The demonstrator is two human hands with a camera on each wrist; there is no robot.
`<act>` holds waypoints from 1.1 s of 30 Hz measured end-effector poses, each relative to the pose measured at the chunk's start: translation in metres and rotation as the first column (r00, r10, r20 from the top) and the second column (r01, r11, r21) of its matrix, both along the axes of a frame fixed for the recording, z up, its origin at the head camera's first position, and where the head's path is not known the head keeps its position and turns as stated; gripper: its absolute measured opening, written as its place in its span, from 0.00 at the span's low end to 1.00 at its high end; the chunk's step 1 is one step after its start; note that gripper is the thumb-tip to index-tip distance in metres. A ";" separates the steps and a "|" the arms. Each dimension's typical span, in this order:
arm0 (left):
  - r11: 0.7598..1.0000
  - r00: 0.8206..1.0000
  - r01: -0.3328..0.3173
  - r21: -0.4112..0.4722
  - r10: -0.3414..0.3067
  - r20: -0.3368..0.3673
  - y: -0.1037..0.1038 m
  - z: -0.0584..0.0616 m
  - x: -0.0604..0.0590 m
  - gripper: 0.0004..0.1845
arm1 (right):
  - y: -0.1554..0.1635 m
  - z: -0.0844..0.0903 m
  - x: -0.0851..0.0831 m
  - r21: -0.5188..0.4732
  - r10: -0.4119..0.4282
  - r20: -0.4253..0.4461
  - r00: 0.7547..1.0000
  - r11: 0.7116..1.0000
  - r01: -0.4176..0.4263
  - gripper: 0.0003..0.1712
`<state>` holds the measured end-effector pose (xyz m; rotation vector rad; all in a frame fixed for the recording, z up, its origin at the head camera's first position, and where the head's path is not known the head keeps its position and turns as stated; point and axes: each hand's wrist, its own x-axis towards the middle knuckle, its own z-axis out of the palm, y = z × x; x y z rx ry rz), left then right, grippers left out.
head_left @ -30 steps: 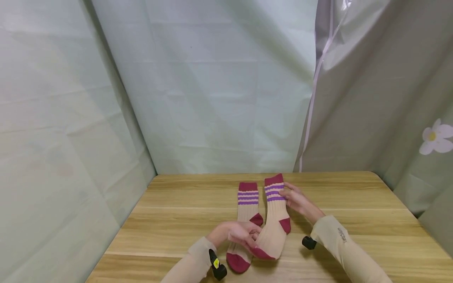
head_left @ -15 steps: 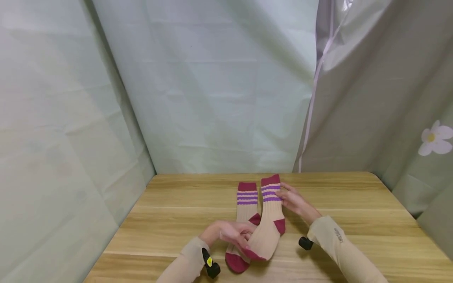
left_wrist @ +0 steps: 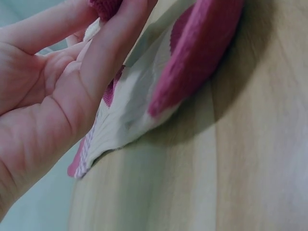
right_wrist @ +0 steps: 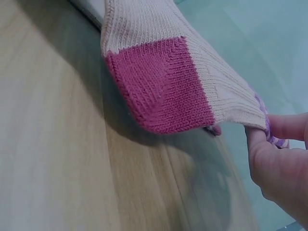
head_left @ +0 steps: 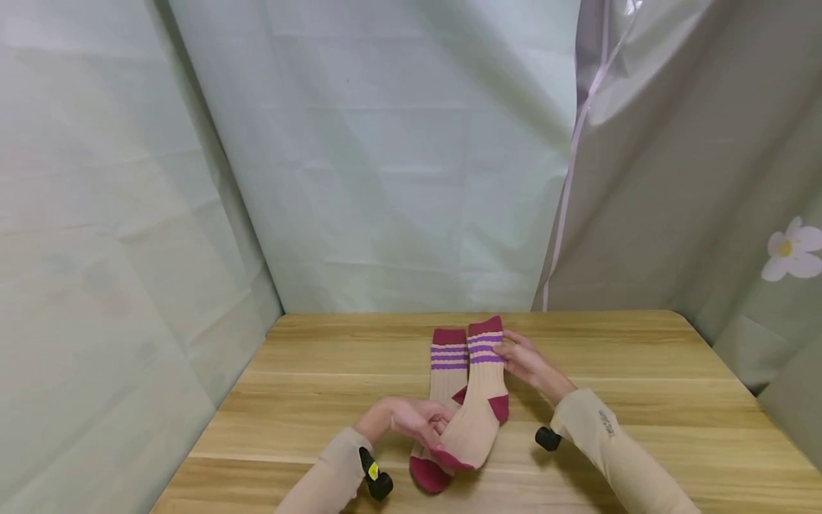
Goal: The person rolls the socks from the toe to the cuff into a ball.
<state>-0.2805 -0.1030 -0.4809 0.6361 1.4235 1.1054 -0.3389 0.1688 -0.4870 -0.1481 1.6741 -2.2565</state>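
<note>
Two beige socks with maroon cuffs, heels and toes and purple stripes are on the wooden table [head_left: 308,400]. One sock [head_left: 447,371] lies flat. The other sock [head_left: 478,410] is held just above it, overlapping its right side. My right hand [head_left: 523,360] pinches the held sock's striped cuff end; the right wrist view shows its maroon heel [right_wrist: 163,86] lifted off the wood. My left hand [head_left: 417,421] pinches the held sock's maroon toe [head_left: 449,459]; in the left wrist view the lower sock's toe [left_wrist: 197,53] lies on the table.
Pale green fabric walls [head_left: 385,157] close in the back and left. A grey curtain with a white flower [head_left: 790,257] hangs at the right. Bare wood extends to both sides of the socks.
Both hands have carried the held sock leftward, so it now overlaps the flat sock more. The flat sock has stayed put.
</note>
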 end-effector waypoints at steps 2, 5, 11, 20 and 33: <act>1.000 1.000 0.007 -0.005 -0.007 -0.005 -0.002 0.001 0.000 0.18 | -0.002 0.000 0.000 0.002 0.004 -0.004 1.000 1.000 -0.004 0.39; 1.000 1.000 0.002 -0.023 -0.002 -0.008 -0.005 0.003 -0.001 0.18 | -0.005 0.002 0.000 0.001 0.011 -0.009 1.000 1.000 -0.011 0.38; 0.999 0.999 -0.032 -0.035 0.032 -0.007 -0.009 0.001 0.001 0.17 | -0.011 0.005 0.000 0.009 0.020 0.012 1.000 1.000 -0.020 0.38; 0.999 0.999 -0.027 -0.021 0.026 -0.027 -0.016 -0.002 0.003 0.15 | -0.023 0.006 -0.004 -0.011 0.029 -0.012 1.000 1.000 -0.029 0.36; 0.999 0.999 -0.030 -0.011 0.030 -0.011 -0.026 -0.004 0.004 0.21 | -0.037 0.004 -0.005 -0.015 0.025 0.015 1.000 1.000 -0.025 0.37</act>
